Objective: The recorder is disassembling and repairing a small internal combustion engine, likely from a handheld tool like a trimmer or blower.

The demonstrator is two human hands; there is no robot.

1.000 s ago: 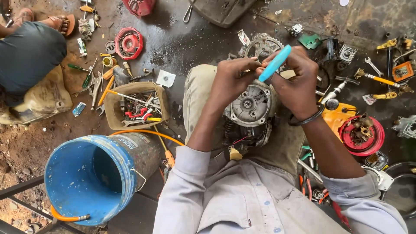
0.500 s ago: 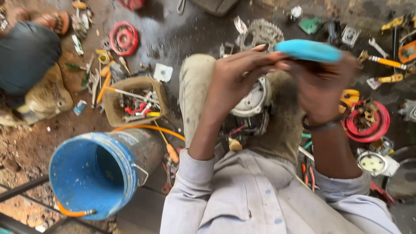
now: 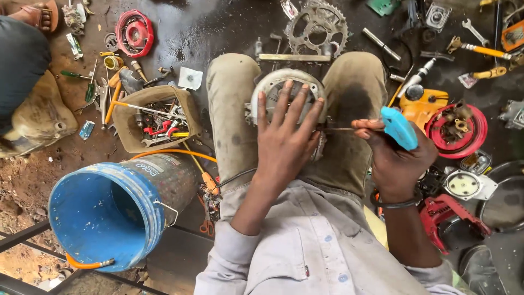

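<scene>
A round grey metal engine part (image 3: 275, 82) rests between my knees. My left hand (image 3: 284, 136) lies flat on top of it, fingers spread. My right hand (image 3: 396, 158) grips a screwdriver with a light blue handle (image 3: 399, 128); its thin shaft points left and its tip meets the right side of the engine part, just beside my left hand's fingers.
A blue bucket (image 3: 106, 210) lies on its side at lower left. A cardboard box of wrenches and tools (image 3: 155, 117) sits left of my knee. A toothed sprocket (image 3: 318, 24), red round covers (image 3: 457, 131), a yellow part (image 3: 423, 104) and loose tools litter the dark floor. Another person's leg (image 3: 22, 65) is at far left.
Both hands have come down from in front of the camera. My left hand now presses on the engine part, and the screwdriver has swung from raised to level against its side.
</scene>
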